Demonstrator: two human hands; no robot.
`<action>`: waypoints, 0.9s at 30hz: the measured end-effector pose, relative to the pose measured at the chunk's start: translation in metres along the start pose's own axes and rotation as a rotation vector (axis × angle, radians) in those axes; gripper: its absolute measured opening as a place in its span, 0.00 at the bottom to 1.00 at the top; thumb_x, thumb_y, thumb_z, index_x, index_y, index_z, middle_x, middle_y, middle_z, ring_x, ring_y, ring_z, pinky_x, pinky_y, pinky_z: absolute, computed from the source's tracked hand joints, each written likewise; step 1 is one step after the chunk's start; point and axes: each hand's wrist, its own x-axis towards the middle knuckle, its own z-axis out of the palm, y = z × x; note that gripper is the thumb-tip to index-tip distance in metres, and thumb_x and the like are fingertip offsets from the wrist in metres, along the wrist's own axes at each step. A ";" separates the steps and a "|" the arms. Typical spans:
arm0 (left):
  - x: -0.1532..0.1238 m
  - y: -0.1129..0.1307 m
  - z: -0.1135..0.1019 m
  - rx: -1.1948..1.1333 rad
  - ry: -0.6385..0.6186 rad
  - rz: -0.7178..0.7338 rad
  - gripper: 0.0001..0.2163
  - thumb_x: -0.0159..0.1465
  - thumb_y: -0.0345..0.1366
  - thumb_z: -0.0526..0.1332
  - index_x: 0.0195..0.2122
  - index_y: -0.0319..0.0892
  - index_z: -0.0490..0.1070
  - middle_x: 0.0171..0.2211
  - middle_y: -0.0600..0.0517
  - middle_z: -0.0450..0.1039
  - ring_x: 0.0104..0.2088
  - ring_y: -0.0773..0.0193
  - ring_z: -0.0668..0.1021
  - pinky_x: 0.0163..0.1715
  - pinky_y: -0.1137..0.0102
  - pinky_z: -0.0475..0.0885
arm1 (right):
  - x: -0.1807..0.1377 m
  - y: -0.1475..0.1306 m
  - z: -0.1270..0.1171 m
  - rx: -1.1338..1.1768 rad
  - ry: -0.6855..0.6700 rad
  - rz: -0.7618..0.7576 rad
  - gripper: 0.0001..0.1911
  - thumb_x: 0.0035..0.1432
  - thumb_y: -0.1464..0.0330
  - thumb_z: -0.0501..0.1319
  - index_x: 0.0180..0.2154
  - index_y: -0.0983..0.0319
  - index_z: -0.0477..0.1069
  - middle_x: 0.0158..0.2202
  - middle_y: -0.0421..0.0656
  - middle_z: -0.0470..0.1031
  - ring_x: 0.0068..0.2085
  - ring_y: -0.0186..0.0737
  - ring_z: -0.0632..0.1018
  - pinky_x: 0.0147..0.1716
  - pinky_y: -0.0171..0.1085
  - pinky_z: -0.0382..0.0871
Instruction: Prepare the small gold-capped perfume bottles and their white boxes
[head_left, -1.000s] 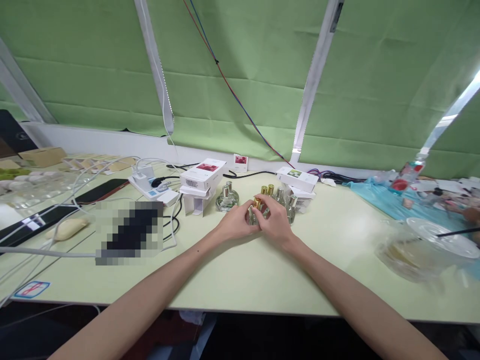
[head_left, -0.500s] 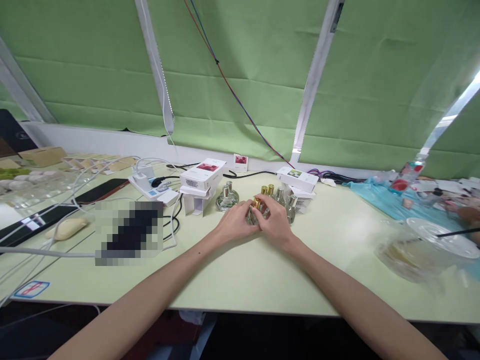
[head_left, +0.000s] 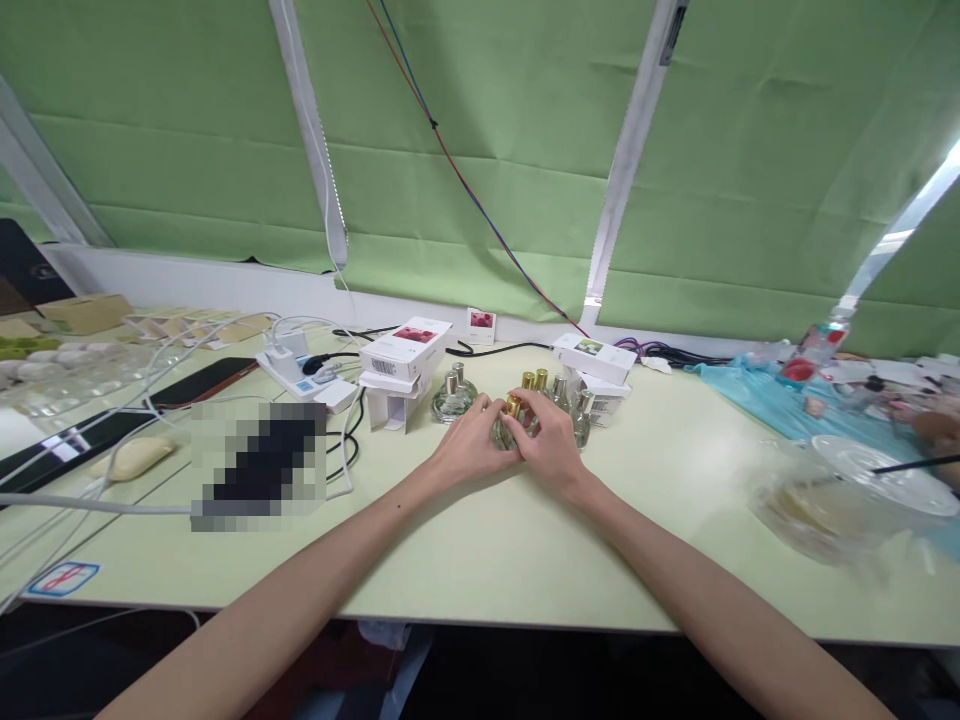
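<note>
Both left hand (head_left: 477, 440) and right hand (head_left: 551, 440) clasp one bottle (head_left: 513, 408) at frame centre; a light, upright grip should serve best.

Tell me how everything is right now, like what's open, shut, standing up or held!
Right hand: fingers on the gold top.
Left hand: beside the bottle, grip partly hidden.
Gold-topped bottle: between the hands, gold top on.
Round bottles: upright, silver tops on.
Large red-picture box: lying flat on another box.
Green-picture box: lying flat.
Cup: lid on, straw in.
Power strip: plugs in.
</note>
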 end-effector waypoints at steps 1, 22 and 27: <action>0.000 0.000 0.000 -0.003 -0.002 0.000 0.19 0.54 0.47 0.65 0.43 0.44 0.66 0.40 0.51 0.62 0.32 0.61 0.72 0.30 0.67 0.65 | 0.000 0.000 0.000 0.000 -0.002 0.000 0.14 0.63 0.66 0.59 0.51 0.60 0.72 0.42 0.46 0.79 0.33 0.40 0.76 0.35 0.40 0.74; 0.002 -0.005 0.003 -0.175 -0.004 0.098 0.20 0.54 0.40 0.64 0.47 0.44 0.63 0.43 0.49 0.71 0.36 0.59 0.75 0.31 0.68 0.67 | -0.002 0.000 -0.001 0.009 -0.033 -0.068 0.20 0.64 0.70 0.57 0.56 0.59 0.70 0.46 0.46 0.79 0.45 0.46 0.75 0.44 0.45 0.74; 0.002 -0.007 0.004 -0.182 -0.030 0.085 0.20 0.55 0.41 0.64 0.48 0.44 0.62 0.38 0.51 0.71 0.31 0.62 0.74 0.28 0.69 0.65 | -0.002 0.003 0.001 0.024 -0.038 -0.066 0.18 0.65 0.70 0.56 0.56 0.58 0.71 0.47 0.46 0.79 0.45 0.46 0.75 0.45 0.45 0.73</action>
